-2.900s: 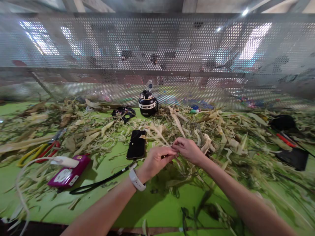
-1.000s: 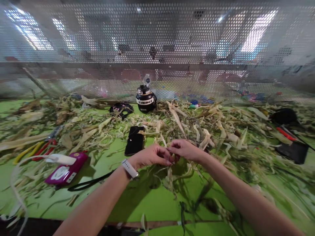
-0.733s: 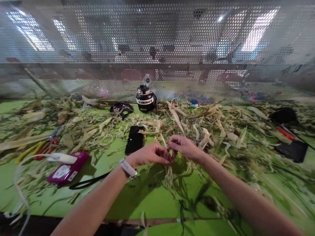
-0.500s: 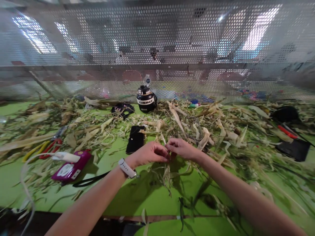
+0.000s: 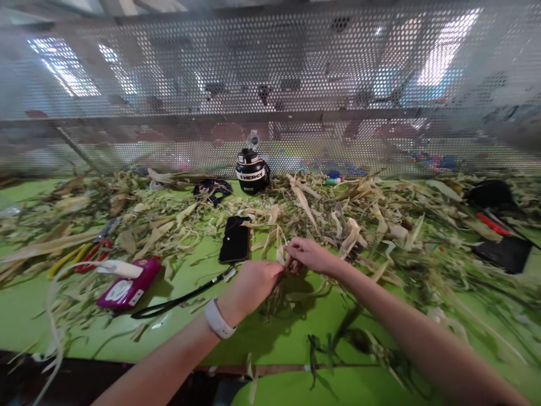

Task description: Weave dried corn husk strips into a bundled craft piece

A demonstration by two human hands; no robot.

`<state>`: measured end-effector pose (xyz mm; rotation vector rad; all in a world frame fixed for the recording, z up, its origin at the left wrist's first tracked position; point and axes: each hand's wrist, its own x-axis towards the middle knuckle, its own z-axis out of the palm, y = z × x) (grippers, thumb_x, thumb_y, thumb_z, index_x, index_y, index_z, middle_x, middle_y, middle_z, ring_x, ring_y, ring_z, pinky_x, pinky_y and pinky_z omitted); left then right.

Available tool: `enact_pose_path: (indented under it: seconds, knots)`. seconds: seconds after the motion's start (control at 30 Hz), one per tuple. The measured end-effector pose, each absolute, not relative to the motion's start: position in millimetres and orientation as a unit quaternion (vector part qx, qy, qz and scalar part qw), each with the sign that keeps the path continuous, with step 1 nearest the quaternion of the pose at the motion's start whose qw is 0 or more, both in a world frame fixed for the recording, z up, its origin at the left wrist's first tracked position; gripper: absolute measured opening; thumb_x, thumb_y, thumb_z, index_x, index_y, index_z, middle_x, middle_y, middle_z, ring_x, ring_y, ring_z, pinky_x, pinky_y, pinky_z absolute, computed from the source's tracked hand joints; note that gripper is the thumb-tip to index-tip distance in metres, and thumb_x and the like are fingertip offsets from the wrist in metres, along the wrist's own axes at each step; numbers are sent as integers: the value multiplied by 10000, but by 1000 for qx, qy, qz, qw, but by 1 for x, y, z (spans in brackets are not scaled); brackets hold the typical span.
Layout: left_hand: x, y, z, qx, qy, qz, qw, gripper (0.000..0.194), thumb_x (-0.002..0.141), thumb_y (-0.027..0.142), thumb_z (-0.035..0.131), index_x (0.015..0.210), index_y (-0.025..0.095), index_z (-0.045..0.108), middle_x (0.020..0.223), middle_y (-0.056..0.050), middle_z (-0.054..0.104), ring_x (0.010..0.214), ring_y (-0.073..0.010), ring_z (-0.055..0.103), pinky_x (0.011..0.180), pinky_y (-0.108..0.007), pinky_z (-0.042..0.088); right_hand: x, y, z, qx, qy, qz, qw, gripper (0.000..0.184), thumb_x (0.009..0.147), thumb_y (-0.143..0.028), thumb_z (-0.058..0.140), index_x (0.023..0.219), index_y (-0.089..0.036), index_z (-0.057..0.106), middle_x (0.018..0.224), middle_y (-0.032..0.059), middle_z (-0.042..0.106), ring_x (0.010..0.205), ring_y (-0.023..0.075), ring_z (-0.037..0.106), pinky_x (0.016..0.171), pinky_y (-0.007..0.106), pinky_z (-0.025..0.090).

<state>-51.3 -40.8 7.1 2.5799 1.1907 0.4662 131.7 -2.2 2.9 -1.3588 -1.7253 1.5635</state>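
My left hand [image 5: 252, 283], with a white watch [image 5: 218, 319] on its wrist, and my right hand [image 5: 311, 255] meet over the green table [image 5: 274, 344]. Both are closed in a pinch on a small bundle of pale dried leaf strips [image 5: 279, 255], which sticks up between the fingertips and hangs down below them toward the table. The fingertips of the two hands touch. A wide litter of dried husks and leaves [image 5: 363, 225] lies just beyond the hands.
A black phone [image 5: 236, 239] lies left of the hands. A magenta power bank [image 5: 129, 287] with a white cable, red and yellow pliers [image 5: 80, 256], a black strap [image 5: 177, 299], a black "ENERGY" bottle [image 5: 251, 172], dark tools [image 5: 502, 248] at right. A perforated metal screen [image 5: 270, 96] closes off the back.
My hands stayed together on the strip bundle, working it; the left hand dropped lower and turned, and pale strip ends now stick up above the fingers. The view shifted slightly.
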Motion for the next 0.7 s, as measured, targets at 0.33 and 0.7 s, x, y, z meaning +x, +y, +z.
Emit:
enact_pose_path:
  seconds: [0.33, 0.7]
  knots:
    - [-51, -32, 16, 764, 432, 210, 429, 157, 769, 226, 594, 848, 151, 707, 846, -25, 731, 784, -159, 649, 699, -220, 472, 133, 0, 1, -487, -635, 561, 213, 254, 894, -350, 510, 706, -197, 435, 600, -29, 645, 464, 92, 581, 450, 194, 434]
    - [-57, -25, 9, 736, 432, 159, 497, 220, 729, 281, 643, 878, 148, 735, 858, -42, 738, 784, -177, 655, 713, -232, 477, 134, -1, 0, -479, -626, 579, 209, 308, 844, -444, 565, 706, -198, 441, 600, -25, 653, 508, 110, 618, 492, 215, 481]
